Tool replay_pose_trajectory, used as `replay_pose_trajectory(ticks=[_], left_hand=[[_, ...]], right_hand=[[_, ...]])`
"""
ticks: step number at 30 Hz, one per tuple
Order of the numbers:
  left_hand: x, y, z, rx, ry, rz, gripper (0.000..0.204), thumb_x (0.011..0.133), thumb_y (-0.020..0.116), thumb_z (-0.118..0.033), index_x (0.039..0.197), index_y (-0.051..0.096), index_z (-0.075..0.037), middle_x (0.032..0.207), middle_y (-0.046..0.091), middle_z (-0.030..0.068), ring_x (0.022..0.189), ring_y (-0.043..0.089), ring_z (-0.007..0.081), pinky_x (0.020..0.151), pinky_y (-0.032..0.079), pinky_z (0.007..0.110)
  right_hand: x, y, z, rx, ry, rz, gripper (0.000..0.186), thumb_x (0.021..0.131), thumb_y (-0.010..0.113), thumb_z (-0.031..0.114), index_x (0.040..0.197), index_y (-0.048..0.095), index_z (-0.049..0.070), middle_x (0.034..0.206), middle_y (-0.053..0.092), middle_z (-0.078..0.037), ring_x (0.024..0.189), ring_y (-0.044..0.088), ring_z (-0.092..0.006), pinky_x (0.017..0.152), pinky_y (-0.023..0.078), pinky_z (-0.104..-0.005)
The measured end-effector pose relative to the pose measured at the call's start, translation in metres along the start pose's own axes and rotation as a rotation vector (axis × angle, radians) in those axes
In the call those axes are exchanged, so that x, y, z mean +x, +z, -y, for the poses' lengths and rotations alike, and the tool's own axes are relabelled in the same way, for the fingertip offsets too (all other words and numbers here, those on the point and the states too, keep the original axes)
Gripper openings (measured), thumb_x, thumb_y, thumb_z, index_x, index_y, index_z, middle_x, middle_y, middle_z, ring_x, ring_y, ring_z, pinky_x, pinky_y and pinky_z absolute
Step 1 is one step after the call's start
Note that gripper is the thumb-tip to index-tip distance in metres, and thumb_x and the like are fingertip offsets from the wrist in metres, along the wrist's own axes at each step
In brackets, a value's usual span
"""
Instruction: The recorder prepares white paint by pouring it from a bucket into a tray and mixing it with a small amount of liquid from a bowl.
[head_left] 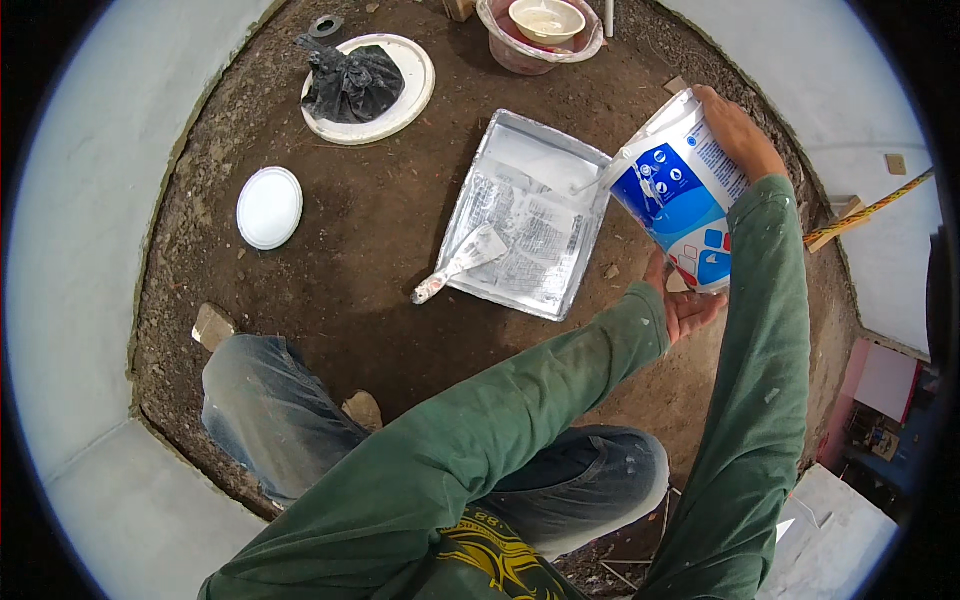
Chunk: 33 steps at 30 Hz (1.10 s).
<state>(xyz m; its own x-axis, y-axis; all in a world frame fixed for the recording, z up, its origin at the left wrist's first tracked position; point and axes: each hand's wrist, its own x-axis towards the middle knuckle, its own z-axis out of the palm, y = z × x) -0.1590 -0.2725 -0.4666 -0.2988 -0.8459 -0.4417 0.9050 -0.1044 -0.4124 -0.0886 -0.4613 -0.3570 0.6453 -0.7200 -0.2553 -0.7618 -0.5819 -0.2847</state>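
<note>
A white and blue paint bucket [668,195] is tipped on its side, its mouth toward a metal paint tray [572,268]. My right hand [738,132] grips it near the rim on the far side. Under its base, my left hand [686,306] supports it, fingers curled against the bottom. A thin white streak of paint runs from the bucket's lip to the tray, where white paint [535,165] pools at the far end. Across the tray's near left edge rests a paint-smeared putty knife [462,264]. The bucket's inside is hidden.
A small white lid [269,208] lies on the dirt floor at left. Farther off, a knotted black plastic bag [352,82] sits on a larger white lid [418,90]. A basin [520,60] holding a white bowl [547,18] stands at the back. Pale walls [70,250] curve around.
</note>
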Motion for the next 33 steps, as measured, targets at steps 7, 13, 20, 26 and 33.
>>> replay_pose_trajectory(ticks=[7,13,20,26,33], left_hand=[[0.004,0.004,0.004,0.013,0.006,0.041,0.074,0.083,0.045,-0.069,0.138,0.028,-0.021,0.112,0.055,0.0243,0.098,0.063,0.0332,0.078,0.060,0.041],[-0.002,0.013,0.004,0.009,-0.012,0.014,0.075,0.083,0.045,-0.069,0.137,0.030,-0.018,0.112,0.056,0.0231,0.096,0.064,0.0322,0.075,0.060,0.040],[-0.005,0.017,0.006,0.063,0.037,0.002,0.077,0.082,0.044,-0.071,0.138,0.029,-0.020,0.112,0.055,0.0232,0.097,0.064,0.0328,0.075,0.060,0.042],[-0.005,0.015,0.005,0.051,0.025,0.038,0.077,0.083,0.044,-0.071,0.139,0.026,-0.022,0.112,0.055,0.0232,0.097,0.064,0.0333,0.075,0.059,0.043],[0.000,0.011,0.003,0.046,0.035,0.063,0.079,0.081,0.046,-0.071,0.141,0.024,-0.023,0.113,0.055,0.0234,0.098,0.063,0.0336,0.076,0.059,0.044]], right_hand=[[-0.003,-0.006,0.003,-0.050,-0.071,-0.060,0.046,0.095,0.025,0.040,0.124,0.050,0.014,0.104,0.063,-0.019,0.084,0.064,-0.0269,0.084,0.047,-0.0366],[0.002,-0.011,0.004,0.029,-0.004,-0.023,0.051,0.094,0.026,0.047,0.110,0.056,0.009,0.096,0.065,-0.019,0.081,0.064,-0.0273,0.083,0.046,-0.0379],[-0.002,-0.015,0.018,-0.068,0.019,0.003,0.043,0.097,0.025,0.034,0.129,0.047,0.016,0.103,0.060,-0.019,0.083,0.062,-0.0238,0.082,0.047,-0.0353],[0.005,-0.017,0.018,-0.105,0.034,0.029,0.042,0.097,0.025,0.033,0.129,0.047,0.016,0.105,0.060,-0.019,0.081,0.063,-0.0234,0.080,0.049,-0.0364],[0.004,-0.014,0.013,-0.122,-0.113,-0.036,0.042,0.097,0.026,0.033,0.128,0.048,0.015,0.103,0.062,-0.018,0.077,0.064,-0.0225,0.078,0.049,-0.0360]])
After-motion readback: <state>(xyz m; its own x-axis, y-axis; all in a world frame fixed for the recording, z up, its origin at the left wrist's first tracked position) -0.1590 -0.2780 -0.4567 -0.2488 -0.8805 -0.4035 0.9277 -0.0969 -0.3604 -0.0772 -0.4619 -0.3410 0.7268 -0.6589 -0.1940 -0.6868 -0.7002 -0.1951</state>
